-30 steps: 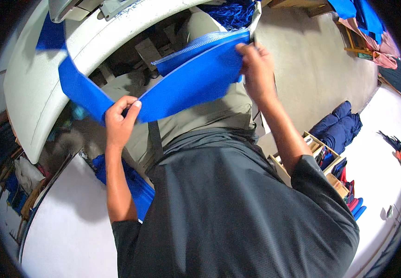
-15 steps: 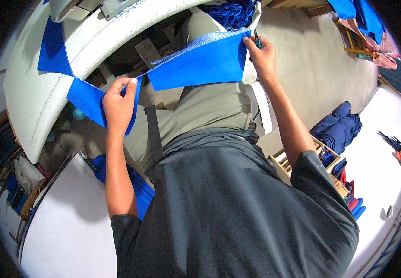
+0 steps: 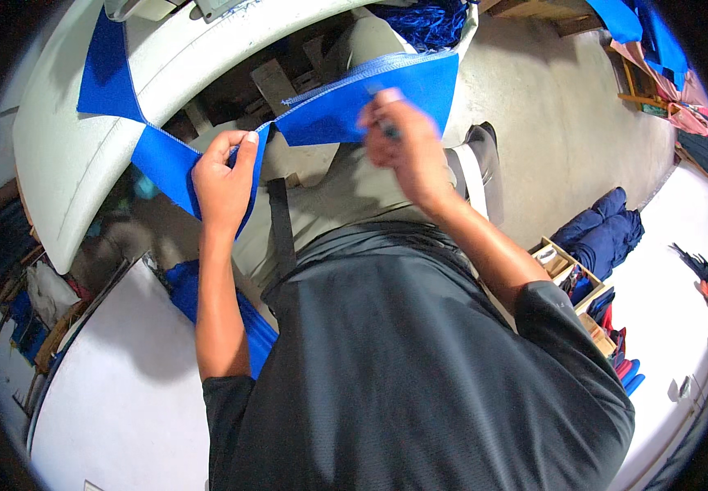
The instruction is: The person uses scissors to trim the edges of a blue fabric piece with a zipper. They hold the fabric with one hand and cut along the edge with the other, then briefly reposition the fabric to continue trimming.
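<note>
My left hand (image 3: 224, 176) pinches a strip of royal blue fabric pieces (image 3: 166, 164) joined along stitched edges. One piece (image 3: 107, 74) lies on the curved white machine table (image 3: 71, 188), under a metal fitting at the top. A wider panel (image 3: 329, 119) stretches right, with an overlocked seam along its top edge. My right hand (image 3: 399, 147), blurred by motion, is closed on a small dark tool, probably thread snips, just in front of that panel. At the top, a pale sack holds tangled blue offcuts (image 3: 419, 24), partly behind the panel.
My legs in olive trousers are below the fabric. To the right stand a wooden tray (image 3: 558, 258), rolled navy fabric (image 3: 599, 229) and a white board (image 3: 681, 344). Blue and pink cloth (image 3: 665, 53) hangs at top right. Another white surface (image 3: 108, 385) is at lower left, near more blue fabric.
My right hand has let go of the panel's right end and moved left and inward with the snips. My left hand has lifted compared with a second ago, raising the fabric.
</note>
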`<state>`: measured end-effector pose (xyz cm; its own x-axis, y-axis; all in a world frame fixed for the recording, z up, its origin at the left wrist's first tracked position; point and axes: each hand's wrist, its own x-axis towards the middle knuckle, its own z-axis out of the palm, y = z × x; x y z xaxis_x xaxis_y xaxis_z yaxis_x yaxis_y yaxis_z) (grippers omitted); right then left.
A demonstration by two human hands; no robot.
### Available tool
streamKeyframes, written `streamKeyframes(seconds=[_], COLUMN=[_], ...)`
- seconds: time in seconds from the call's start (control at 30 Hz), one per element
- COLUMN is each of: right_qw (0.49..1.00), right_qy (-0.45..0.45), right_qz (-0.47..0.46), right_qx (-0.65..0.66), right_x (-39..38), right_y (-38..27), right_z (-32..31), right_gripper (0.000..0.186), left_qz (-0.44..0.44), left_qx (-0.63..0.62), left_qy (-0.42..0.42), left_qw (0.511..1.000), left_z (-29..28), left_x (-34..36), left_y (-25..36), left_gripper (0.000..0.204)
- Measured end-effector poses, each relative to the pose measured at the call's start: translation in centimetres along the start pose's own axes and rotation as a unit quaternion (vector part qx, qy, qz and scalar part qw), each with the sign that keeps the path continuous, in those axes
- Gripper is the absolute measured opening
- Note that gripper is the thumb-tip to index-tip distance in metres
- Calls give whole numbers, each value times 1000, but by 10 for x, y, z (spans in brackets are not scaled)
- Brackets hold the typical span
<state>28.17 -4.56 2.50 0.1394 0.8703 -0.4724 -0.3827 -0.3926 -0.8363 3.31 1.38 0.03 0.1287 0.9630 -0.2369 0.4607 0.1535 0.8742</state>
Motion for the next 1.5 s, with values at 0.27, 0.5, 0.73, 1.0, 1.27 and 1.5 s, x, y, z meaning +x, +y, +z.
streamKeyframes(seconds=[0.27, 0.5, 0.73, 1.0, 1.27, 1.5], right_qw=[969, 966, 972, 990, 983, 978], right_qy=[-124, -138, -110, -82, -23, 174], right_qz=[209, 202, 191, 114, -106, -109], right_qx=[48, 80, 81, 0, -147, -26], right_x=[20, 31, 28, 8, 3, 30], right_y=[52, 55, 54, 46, 42, -38], right_z=[58, 62, 73, 67, 50, -78], right_gripper=[43, 43, 39, 33, 18, 16], left_qz=[11, 7, 9, 16, 48, 18], left_qx=[-12, -8, -9, -66, -59, 1], left_qy=[3, -5, -9, 3, -32, -106], left_qw=[1000, 1000, 1000, 998, 997, 994], left_z=[2, 3, 5, 11, 22, -23], left_x=[-4, -8, -8, -14, -13, -21], left_y=[1, 2, -1, 10, 16, -13], left_gripper=[15, 14, 14, 16, 26, 13])
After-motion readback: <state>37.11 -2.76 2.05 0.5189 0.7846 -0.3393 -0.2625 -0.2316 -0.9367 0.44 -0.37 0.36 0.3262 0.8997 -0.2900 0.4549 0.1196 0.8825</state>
